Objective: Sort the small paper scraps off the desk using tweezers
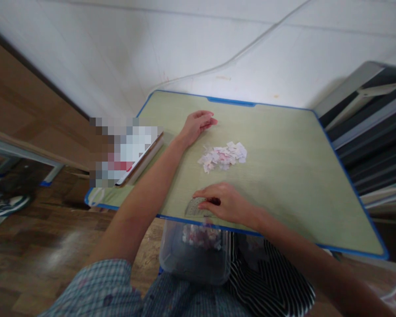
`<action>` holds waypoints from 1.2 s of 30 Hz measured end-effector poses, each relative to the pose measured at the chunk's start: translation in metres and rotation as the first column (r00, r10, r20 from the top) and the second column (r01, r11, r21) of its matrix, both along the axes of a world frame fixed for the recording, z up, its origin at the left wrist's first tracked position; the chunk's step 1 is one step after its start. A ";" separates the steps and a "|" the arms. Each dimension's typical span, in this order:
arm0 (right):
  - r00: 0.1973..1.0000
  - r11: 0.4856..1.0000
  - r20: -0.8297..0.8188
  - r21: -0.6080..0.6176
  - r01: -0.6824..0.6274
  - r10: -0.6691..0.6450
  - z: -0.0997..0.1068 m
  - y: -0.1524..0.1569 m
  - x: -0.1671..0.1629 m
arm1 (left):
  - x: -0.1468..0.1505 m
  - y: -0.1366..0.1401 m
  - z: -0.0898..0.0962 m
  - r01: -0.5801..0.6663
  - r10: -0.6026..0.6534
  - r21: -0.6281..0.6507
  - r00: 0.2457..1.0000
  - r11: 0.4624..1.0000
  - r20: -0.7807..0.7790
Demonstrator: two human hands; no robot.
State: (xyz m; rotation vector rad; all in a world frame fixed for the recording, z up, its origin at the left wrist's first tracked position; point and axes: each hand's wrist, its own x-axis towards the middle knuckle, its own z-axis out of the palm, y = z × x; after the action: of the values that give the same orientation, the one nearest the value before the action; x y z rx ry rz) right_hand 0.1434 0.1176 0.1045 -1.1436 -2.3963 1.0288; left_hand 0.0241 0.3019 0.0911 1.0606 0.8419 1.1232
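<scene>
My right hand (229, 203) is at the near edge of the table, with thumb and fingers closed on a clear half-round protractor (193, 207). The protractor appears to lie flat or nearly flat on the tabletop, partly covered by the fingers. Farther back, my left hand (198, 125) rests on its side on the table, its fingers loosely stretched and nothing visible in them. Between the two hands lies a pile of small torn paper scraps (223, 156), mostly white with some pink. Below the table edge, a clear plastic bin (193, 262) on my lap holds more scraps (201, 237).
The pale green table (290, 176) has a blue rim and stands against a white wall (198, 48) with a cable. A flat white object (141, 145), partly blurred out, sits at the left. Grey folded panels (376, 123) lean at the right. Black-and-white striped cloth (273, 281) lies beside the bin.
</scene>
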 end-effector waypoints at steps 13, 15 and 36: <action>0.999 1.000 -0.042 -0.017 0.019 -0.020 -0.001 -0.007 0.002 | -0.001 0.002 -0.002 -0.013 0.013 -0.002 0.999 1.000 -0.031; 0.998 0.999 -0.057 -0.024 0.027 -0.028 -0.001 -0.007 0.002 | -0.001 0.002 -0.003 -0.011 0.011 0.000 0.999 1.000 -0.030; 0.935 0.944 -0.298 -0.317 0.092 -0.192 -0.006 0.009 0.005 | 0.000 -0.001 -0.001 -0.054 0.065 0.116 0.993 0.992 -0.095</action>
State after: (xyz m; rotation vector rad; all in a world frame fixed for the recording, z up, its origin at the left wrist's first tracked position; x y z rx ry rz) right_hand 0.1482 0.1262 0.0981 -1.1193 -1.9159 1.4397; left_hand 0.0241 0.3013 0.0904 1.1992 0.9015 1.1880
